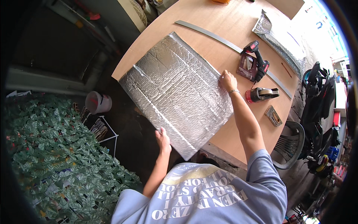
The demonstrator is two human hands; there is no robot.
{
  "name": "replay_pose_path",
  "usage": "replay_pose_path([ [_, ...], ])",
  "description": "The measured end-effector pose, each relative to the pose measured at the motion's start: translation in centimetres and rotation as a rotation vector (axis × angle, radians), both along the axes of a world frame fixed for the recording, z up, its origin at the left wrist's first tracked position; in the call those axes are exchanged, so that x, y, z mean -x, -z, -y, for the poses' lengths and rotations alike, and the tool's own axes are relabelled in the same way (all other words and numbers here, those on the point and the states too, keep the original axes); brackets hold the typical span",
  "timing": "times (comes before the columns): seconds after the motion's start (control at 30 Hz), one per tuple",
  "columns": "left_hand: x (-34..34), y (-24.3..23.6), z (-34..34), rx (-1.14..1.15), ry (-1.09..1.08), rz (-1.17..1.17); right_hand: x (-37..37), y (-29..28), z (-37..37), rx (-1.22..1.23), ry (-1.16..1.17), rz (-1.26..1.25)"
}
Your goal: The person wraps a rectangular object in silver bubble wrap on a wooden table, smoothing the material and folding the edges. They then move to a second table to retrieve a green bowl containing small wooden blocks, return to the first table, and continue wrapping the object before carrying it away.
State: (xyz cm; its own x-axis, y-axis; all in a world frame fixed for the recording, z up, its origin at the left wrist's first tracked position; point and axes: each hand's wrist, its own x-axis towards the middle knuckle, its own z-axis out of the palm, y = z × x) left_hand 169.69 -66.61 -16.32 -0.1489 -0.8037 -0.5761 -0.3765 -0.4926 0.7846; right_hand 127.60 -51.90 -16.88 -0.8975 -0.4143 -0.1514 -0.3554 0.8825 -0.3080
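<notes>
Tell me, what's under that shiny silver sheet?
The wooden table shows beyond the far and right edges of the silver sheet, whose near corner juts past the table's edge. Anything directly beneath is covered, out of sight.

A workshop, apparently an informal one, is suggested by the broad wooden table point(209, 16), on which a cordless drill point(258, 56), a metal straightedge point(203, 30) and a tape dispenser point(265, 92) are laid, by the silver foil sheet point(177, 89) handled there and by assorted gear point(331, 153) crowded beyond

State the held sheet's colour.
The sheet is shiny silver, best seen in the head view.
</notes>
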Motion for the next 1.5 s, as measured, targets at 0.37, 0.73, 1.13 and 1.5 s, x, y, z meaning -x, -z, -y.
replay_pose_path([
  [0.37,-3.3,0.8,12.4,-0.074,0.207,-0.322,-10.3,-1.8,-8.1,0.333,0.027,0.269],
  [0.73,2.8,-0.8,21.3,0.528,0.71,-0.101,-11.7,-0.8,-5.2,0.472,0.073,0.178],
  [1.13,22.8,-0.4,33.5,0.705,1.376,0.012,-39.8,-3.6,0.3,1.021,0.752,1.204],
  [1.5,36.0,-1.7,16.8,1.236,1.672,0.028,-44.9,-3.6,5.8,1.136,0.817,1.486],
])
